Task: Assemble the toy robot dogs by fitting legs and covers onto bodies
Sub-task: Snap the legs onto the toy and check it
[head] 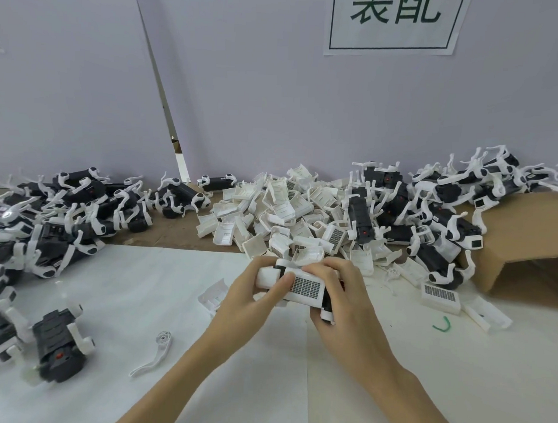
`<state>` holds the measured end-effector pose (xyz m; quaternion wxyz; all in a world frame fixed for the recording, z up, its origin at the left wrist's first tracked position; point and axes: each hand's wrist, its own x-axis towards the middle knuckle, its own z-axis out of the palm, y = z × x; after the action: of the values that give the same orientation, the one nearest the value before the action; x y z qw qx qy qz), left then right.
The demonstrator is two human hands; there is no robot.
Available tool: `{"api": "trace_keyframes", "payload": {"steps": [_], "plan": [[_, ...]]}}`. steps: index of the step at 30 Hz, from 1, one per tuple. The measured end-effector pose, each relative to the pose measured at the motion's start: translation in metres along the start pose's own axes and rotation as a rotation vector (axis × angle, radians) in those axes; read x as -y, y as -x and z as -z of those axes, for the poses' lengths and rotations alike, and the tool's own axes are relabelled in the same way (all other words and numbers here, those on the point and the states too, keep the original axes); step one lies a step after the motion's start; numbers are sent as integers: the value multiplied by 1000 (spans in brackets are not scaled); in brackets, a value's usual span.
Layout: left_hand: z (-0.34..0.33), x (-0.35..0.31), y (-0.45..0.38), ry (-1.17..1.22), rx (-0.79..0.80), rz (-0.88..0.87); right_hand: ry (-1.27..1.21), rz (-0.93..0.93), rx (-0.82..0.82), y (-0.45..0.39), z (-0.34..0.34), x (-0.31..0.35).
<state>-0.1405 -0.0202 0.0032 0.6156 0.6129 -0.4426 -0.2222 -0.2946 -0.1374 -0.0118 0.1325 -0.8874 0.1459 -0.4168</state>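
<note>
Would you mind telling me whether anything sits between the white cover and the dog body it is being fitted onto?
Nothing visible does. Both the left hand and right hand grip the dog body, and the white cover already lies on it, the left thumb pressing its grille. The seam itself is hidden by the fingers.

Both bare forearms reach in from the near edge and meet at centre. The left hand point(251, 292) has its fingers curled and its thumb laid flat, pointing right. The right hand point(338, 292) curls its fingers over from the far side, wrist bent.
</note>
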Motion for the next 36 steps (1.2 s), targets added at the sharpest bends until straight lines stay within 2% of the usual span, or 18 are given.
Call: {"api": "trace_keyframes", "payload": {"steps": [2, 5, 8, 13, 21, 27, 31, 32, 34, 36], "plan": [[3, -1, 1, 64, 5, 27, -74, -37, 84, 1, 1, 0], [10, -2, 1, -76, 77, -66, -163, -139, 202, 4, 4, -4], [12, -2, 2, -139, 139, -136, -135, -147, 166, 4, 2, -8], [10, -1, 2, -118, 104, -138, -176, -227, 124, 2, 1, -7], [2, -2, 3, -36, -43, -71, -285, -245, 153, 2, -1, 6], [4, -3, 1, -30, 11, -78, -406, -295, 136, 0, 1, 9], [1, -4, -1, 110, -70, 54, -248, -164, 144, -1, 3, 12], [0, -4, -1, 71, -94, 50, -213, -130, 144, -1, 2, 12], [0, 0, 0, -153, -116, -59, -218, -134, 102, -1, 0, 11], [5, 2, 0, -339, -75, -149, -325, -186, 65, 1, 2, 9]]}}
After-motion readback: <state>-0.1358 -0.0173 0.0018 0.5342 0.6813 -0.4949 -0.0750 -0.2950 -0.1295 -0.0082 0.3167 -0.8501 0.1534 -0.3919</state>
